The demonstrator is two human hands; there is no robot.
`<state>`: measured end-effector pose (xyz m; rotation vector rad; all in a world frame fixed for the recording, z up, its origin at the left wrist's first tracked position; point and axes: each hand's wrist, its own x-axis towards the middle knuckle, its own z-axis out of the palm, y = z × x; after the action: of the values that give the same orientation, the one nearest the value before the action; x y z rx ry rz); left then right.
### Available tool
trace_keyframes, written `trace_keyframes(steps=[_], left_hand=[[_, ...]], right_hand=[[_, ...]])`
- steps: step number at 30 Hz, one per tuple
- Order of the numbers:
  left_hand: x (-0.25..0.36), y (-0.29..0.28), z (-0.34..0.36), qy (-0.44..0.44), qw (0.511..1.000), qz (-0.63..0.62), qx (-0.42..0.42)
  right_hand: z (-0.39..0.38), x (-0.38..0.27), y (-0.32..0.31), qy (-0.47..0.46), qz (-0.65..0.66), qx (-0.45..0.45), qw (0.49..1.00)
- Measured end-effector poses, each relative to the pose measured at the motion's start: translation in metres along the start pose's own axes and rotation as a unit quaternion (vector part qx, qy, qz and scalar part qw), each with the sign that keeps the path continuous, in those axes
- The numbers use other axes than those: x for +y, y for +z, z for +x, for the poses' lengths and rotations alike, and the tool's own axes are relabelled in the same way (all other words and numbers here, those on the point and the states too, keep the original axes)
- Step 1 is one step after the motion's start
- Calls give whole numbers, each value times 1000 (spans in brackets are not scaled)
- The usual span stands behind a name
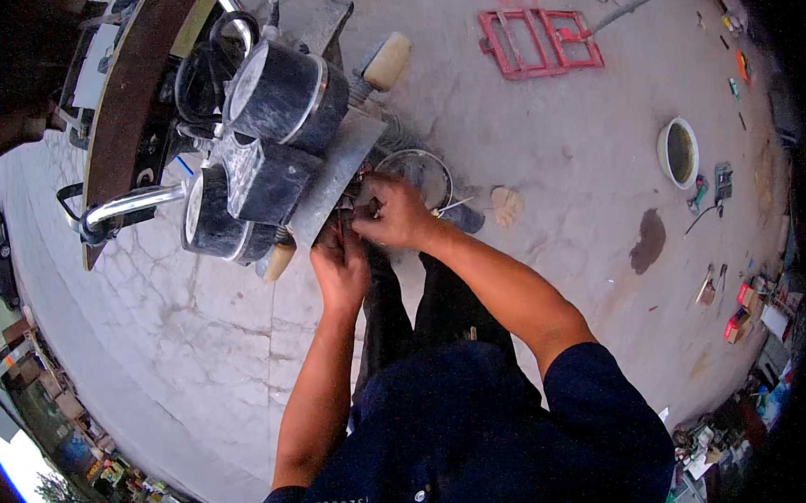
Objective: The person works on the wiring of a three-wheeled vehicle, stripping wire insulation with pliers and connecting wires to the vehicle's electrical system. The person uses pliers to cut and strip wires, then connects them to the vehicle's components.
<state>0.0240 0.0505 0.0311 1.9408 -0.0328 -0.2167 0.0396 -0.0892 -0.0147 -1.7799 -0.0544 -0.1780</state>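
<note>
Dusty black gauge housings with silver rims sit at the front of a motorcycle-type vehicle. Below them is a grey metal plate. At its near edge both hands meet among dark wires and small parts. My right hand pinches a small dark piece with bent fingers; its exact kind is too small to tell. Just beside it, my left hand is closed with fingertips pointing up into the wiring, and what it grips is hidden. A round metal-rimmed headlight-like ring shows just beyond my right hand.
Chrome handlebars and amber-white turn signals stick out around the gauges. A red metal frame lies on the concrete floor. To the right are a white bucket, a green tool, a dark stain and boxes.
</note>
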Motion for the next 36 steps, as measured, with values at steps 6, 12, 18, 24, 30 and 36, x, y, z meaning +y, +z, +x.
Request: trace_keyframes(steps=[6,12,18,24,30,36], left_hand=[[2,-2,-3,-77,996,-34,6],[1,2,-4,-74,996,-50,26],[-5,1,-5,-80,996,-35,31],[-8,5,-10,-91,992,-74,54],[-17,8,-11,-71,995,-14,69],[-11,13,-16,-96,989,-81,81]], right_hand=[[-8,4,-12,143,105,122,977],[-37,14,-10,248,82,56,964],[-39,-12,9,168,153,78,971],[-28,-22,13,198,193,51,960],[-25,-14,12,204,176,9,963],[-21,-9,4,333,324,-51,884]])
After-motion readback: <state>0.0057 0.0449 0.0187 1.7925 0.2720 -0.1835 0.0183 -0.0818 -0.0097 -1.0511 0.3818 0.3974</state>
